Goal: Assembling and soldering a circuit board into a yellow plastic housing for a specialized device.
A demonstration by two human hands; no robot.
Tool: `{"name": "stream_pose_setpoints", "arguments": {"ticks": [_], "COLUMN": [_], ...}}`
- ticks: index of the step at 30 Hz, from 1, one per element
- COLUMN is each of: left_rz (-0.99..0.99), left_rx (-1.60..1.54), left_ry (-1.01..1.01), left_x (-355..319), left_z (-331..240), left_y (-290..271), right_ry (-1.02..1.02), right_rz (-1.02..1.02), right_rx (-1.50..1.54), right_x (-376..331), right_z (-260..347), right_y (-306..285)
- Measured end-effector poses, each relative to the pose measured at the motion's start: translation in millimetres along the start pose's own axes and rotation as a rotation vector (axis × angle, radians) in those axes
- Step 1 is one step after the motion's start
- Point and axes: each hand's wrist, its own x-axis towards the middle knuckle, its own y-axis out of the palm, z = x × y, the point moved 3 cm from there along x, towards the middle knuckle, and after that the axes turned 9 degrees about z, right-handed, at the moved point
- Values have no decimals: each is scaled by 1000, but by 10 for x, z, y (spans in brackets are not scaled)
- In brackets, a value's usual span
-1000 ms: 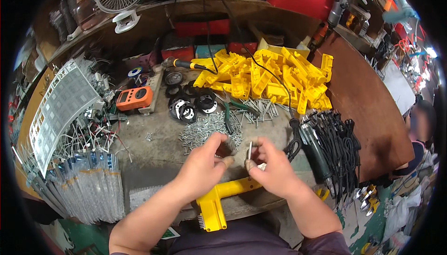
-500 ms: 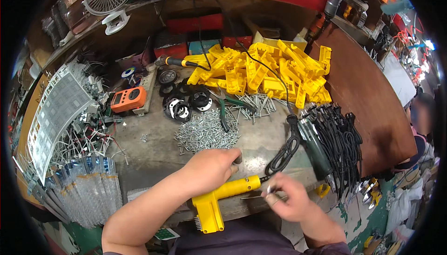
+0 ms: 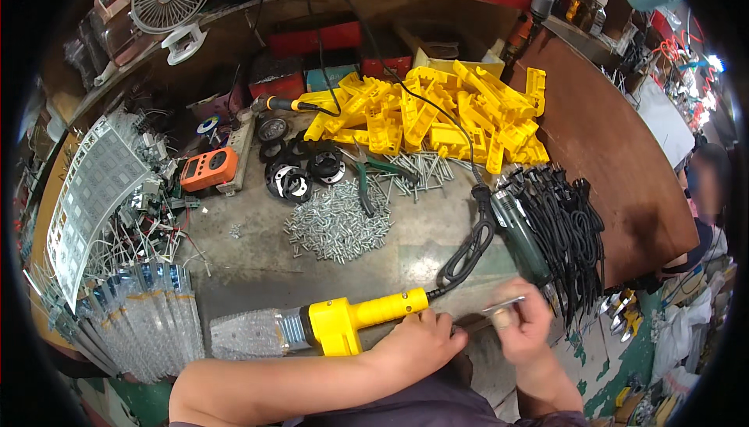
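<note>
A yellow plastic tool housing with a long handle [image 3: 374, 311] lies at the table's near edge, its black cord leaving the handle's right end. Its left end meets a ribbed silver metal section and a bubble-wrapped part [image 3: 246, 333]. My left hand [image 3: 421, 341] rests against the near side of the handle, fingers curled together; what is inside them, if anything, is hidden. To the right of the handle, clear of it, my right hand [image 3: 524, 322] is closed on a thin silver metal rod [image 3: 504, 304], too small to name surely.
Beyond the tool are a heap of screws [image 3: 339, 224], green-handled pliers [image 3: 364, 185] and piled yellow housings [image 3: 437, 119]. Black cords [image 3: 566, 232] lie at right beside a dark cylindrical power tool [image 3: 521, 244]. Bubble-wrapped pieces [image 3: 152, 326] and an orange meter [image 3: 209, 169] are at left.
My left hand has come back from beyond the handle to its near side. The yellow tool has turned, bringing its bubble-wrapped end into sight. My right hand has moved right, away from the cord.
</note>
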Motion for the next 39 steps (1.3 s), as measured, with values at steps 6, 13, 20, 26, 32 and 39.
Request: {"name": "stream_pose_setpoints", "arguments": {"ticks": [6,13,20,26,32,39], "left_rz": [93,-135,-229,-115,69,80], "left_rx": [-486,-963,-1255,-1476,-1486,-1258], "left_ry": [-1,-456,-356,-313,-255,-94], "left_x": [-472,-674,-754,-674,-620,-624], "left_z": [173,1028,1250,1266,1322,1292], "left_y": [-642,-583,-213,-177,-15,-82], "right_ry": [32,-5,-37,-294,-255,-312], "right_rz": [368,424,351,417,572,529], "right_rx": [-37,-98,-216,-635,-590,-672], "right_x": [354,446,421,423,315,280], "right_z": [-78,-118,37,154,228,164], "right_y": [415,513,599,1010,1006,1018]}}
